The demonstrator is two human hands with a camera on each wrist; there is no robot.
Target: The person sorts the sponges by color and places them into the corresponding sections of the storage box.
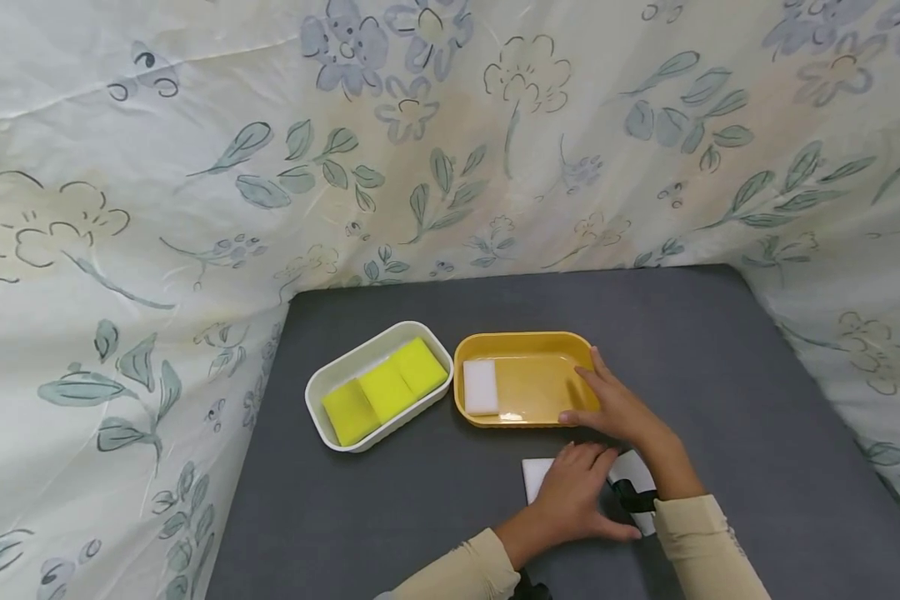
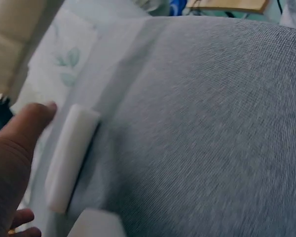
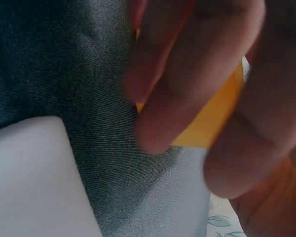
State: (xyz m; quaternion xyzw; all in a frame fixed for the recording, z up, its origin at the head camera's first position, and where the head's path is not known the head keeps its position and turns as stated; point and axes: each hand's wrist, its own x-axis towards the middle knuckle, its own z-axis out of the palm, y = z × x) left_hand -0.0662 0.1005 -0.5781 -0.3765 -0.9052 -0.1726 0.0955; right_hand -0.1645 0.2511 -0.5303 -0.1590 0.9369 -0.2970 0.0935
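Grey woven cloth [image 1: 390,517] is seen spread beneath everything, enclosed left, right and far by white fabric printed with blue, green and yellow flowers [image 1: 450,200]. At left, three square yellow foam-like blocks [image 1: 385,390] are set in a row within a white rectangular tray with rounded corners [image 1: 362,360], angled on the cloth. Just right of it, a shallow, glossy yellow tray with rounded corners [image 1: 532,379] is placed; at its left end a white rectangular foam-like block [image 1: 482,387] is laid.

The right hand [image 1: 618,404] is held at the yellow tray's right end, fingers spread and loosely bent, nothing clasped; whether the rim is touched cannot be told.

The left hand [image 1: 570,500] is held nearer, released, its thumb stretched out rightward. By its left side a second white block [image 1: 536,475] is partly covered by the hand; contact cannot be told. Right of it, under the right wrist, a third white block [image 2: 71,158] is laid flat on the cloth, the left thumb close beside it. Both forearms are covered by cream sleeves [image 1: 708,533].
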